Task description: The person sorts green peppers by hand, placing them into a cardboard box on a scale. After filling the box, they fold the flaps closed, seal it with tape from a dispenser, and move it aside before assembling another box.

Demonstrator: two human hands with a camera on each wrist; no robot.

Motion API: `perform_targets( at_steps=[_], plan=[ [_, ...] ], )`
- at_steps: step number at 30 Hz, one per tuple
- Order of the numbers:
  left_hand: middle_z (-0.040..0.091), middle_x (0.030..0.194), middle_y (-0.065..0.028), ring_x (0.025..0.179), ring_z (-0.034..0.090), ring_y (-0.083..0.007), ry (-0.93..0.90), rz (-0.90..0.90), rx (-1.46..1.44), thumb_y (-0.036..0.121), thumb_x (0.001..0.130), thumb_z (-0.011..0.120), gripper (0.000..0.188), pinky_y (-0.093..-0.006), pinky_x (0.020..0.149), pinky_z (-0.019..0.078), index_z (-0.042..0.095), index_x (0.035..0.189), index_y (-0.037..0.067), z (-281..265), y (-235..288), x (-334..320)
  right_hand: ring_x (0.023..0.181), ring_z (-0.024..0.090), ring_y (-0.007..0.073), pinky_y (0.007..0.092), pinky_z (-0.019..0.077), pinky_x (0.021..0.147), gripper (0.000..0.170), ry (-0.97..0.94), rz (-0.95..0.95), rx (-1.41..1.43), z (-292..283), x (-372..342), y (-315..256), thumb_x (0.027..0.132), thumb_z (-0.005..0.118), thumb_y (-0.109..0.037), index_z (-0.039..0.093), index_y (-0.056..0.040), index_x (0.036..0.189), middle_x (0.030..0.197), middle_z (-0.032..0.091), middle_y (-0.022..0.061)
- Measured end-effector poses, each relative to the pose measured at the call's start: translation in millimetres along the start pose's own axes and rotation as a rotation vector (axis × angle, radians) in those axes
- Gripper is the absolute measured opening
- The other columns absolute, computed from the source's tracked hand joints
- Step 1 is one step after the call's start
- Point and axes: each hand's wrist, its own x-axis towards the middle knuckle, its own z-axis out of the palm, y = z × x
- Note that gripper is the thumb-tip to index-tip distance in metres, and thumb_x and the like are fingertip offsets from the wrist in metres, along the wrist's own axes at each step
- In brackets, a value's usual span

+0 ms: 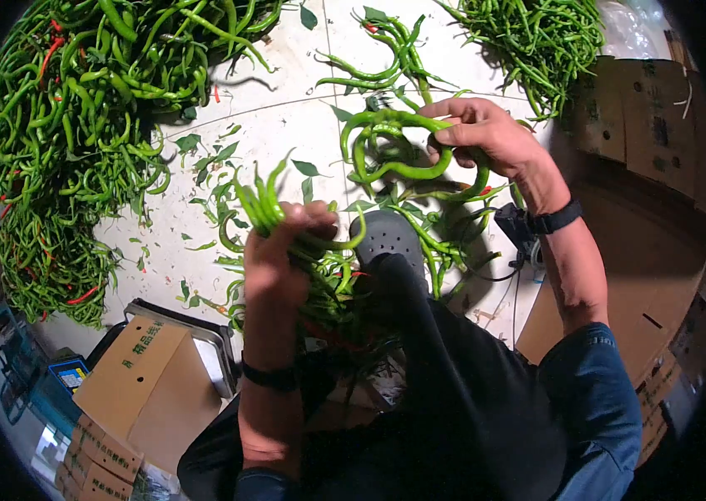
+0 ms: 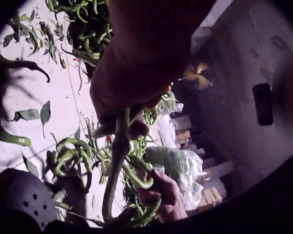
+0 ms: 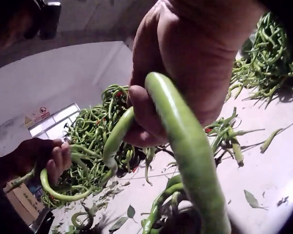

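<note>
My left hand (image 1: pixel 279 250) grips a small bunch of long green chili peppers (image 1: pixel 263 202), their ends poking up past the fingers; one more pepper curls out to the right. Across from it, my right hand (image 1: pixel 490 138) pinches curved green chili peppers (image 1: pixel 407 171) between thumb and fingers, and they loop out to the left. One thick pepper (image 3: pixel 185 141) from that hand fills the middle of the right wrist view. Below both hands, more green chili peppers (image 1: pixel 432 250) lie on the pale floor, partly hidden by a shoe and the legs.
A large heap of green peppers (image 1: pixel 69 134) with a few red ones spreads at the left. Another heap (image 1: pixel 528 42) lies at the back right. A dark holed clog (image 1: pixel 388 236) stands between the hands. Cardboard boxes (image 1: pixel 131 367) sit front left, and more cardboard (image 1: pixel 612 250) lies right.
</note>
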Motion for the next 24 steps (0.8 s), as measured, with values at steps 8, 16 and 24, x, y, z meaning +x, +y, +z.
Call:
perform_targets(
  at_steps=[8, 16, 24],
  plan=[
    [0.071, 0.108, -0.0162, 0.090, 0.067, -0.0201, -0.317, 0.335, 0.503, 0.020, 0.097, 0.062, 0.032, -0.0315, 0.085, 0.0518, 0.065, 0.111, -0.008, 37.1, -37.9, 7.0, 0.086, 0.067, 0.0145, 0.0241, 0.0567, 0.073, 0.044, -0.102, 0.071, 0.324, 64.9, 3.9, 24.5, 0.100, 0.058, -0.014, 0.050, 0.0106, 0.136, 0.110, 0.069, 0.0158],
    [0.063, 0.122, -0.0117, 0.113, 0.060, -0.0250, -0.165, -0.028, -0.272, 0.012, 0.093, 0.064, 0.041, -0.0410, 0.100, 0.0465, 0.054, 0.132, 0.001, 1.1, -73.9, 40.1, 0.126, 0.054, 0.0437, 0.0418, 0.0469, 0.104, 0.073, 0.172, -0.536, -0.733, 144.9, -24.8, 54.5, 0.087, 0.070, -0.006, 0.032, 0.0032, 0.149, 0.136, 0.051, 0.0327],
    [0.063, 0.117, -0.0087, 0.110, 0.062, -0.0248, -0.162, -0.005, -0.438, 0.009, 0.091, 0.066, 0.046, -0.0467, 0.100, 0.0486, 0.051, 0.135, 0.007, -24.6, -83.2, 41.4, 0.085, 0.070, 0.0300, 0.0383, 0.0552, 0.073, 0.036, 0.488, -0.363, -0.686, 123.6, -48.6, 45.4, 0.092, 0.070, -0.017, 0.059, -0.0030, 0.124, 0.096, 0.068, 0.0201]
  ],
)
